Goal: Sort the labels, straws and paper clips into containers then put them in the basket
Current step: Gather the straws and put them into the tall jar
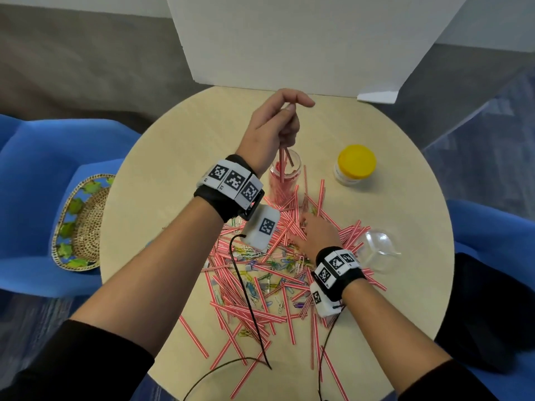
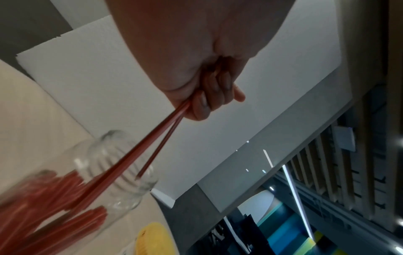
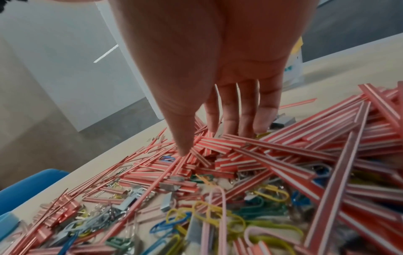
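My left hand (image 1: 282,117) grips a few red-and-white striped straws (image 2: 161,138) above a clear glass jar (image 1: 282,180) that holds several more. Their lower ends reach into the jar's mouth (image 2: 128,165). My right hand (image 1: 314,233) reaches down with straight fingers (image 3: 246,112) onto the heap of straws (image 1: 275,285) in the middle of the round table (image 1: 173,157). Coloured paper clips (image 3: 218,215) and small grey labels (image 3: 167,205) lie mixed among the straws.
A yellow-lidded jar (image 1: 354,164) stands at the back right. A clear lidless container (image 1: 379,250) lies right of the heap. A woven basket (image 1: 81,224) sits on the blue chair at left. White board (image 1: 304,39) stands behind the table.
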Demonstrator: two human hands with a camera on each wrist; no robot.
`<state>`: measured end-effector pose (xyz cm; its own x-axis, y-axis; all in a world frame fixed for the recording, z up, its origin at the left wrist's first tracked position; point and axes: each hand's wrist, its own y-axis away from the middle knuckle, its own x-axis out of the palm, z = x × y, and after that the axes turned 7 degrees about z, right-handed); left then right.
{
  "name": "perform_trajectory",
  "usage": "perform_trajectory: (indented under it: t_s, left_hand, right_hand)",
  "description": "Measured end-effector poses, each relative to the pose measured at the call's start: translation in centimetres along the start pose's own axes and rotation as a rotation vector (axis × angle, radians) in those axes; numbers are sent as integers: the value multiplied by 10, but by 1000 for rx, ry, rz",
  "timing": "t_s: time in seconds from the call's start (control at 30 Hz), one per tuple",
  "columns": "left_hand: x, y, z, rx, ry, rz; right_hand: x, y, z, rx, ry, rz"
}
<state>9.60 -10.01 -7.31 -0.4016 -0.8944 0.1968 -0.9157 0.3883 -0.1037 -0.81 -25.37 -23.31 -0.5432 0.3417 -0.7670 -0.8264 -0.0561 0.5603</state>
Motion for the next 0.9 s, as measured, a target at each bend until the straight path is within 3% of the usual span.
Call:
perform_trajectory:
  t_s: [0.33, 0.5, 0.73, 0.9]
  left_hand:
    - [-2, 3, 25, -90, -43, -65]
    - [-8, -10, 1, 19, 35, -180]
    - [4, -17, 1, 36, -2, -179]
    - [3, -17, -9, 157, 74, -255]
  right_hand:
    - [18, -20, 14, 56, 67, 0]
    - [16, -20, 12, 37, 60, 2]
    - [14, -19, 11, 23, 11, 15]
    - [10, -18, 11, 25, 0, 15]
